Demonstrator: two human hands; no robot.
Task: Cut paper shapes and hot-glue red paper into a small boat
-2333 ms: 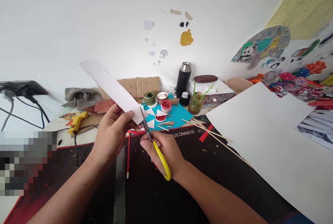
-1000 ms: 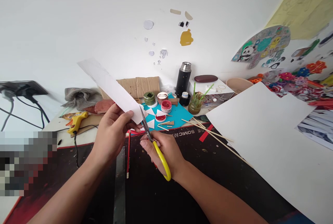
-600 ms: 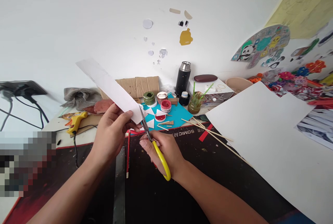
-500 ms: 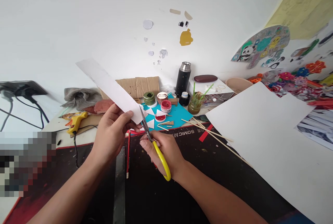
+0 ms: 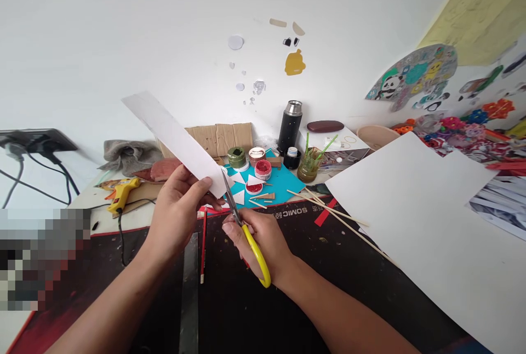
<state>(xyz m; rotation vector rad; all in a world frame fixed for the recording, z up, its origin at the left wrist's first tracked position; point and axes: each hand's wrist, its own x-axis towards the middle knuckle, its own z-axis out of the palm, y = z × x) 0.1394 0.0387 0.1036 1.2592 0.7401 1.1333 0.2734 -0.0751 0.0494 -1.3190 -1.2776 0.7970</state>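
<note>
A long white paper strip (image 5: 181,143) is pinched near its lower end between the thumb and fingers of my left hand (image 5: 181,206), and its far end points up to the left. My right hand (image 5: 263,241) is closed around a pair of yellow-handled scissors (image 5: 258,258). The scissor blades point up and lie at the strip's lower right edge; whether they are biting into the paper I cannot tell. Small white paper triangles (image 5: 237,196) lie on a blue sheet (image 5: 283,181) just beyond my hands.
A black mat (image 5: 246,310) bears a steel ruler (image 5: 189,288), a red pencil (image 5: 203,247) and thin wooden sticks (image 5: 349,228). Large white card (image 5: 427,222) covers the right. Behind stand paint jars (image 5: 263,169), a black flask (image 5: 290,126) and a brush-water jar (image 5: 309,167). A yellow glue gun (image 5: 123,195) lies left.
The view has shifted very slightly. Both hands, the strip and the scissors keep nearly the same position relative to each other.
</note>
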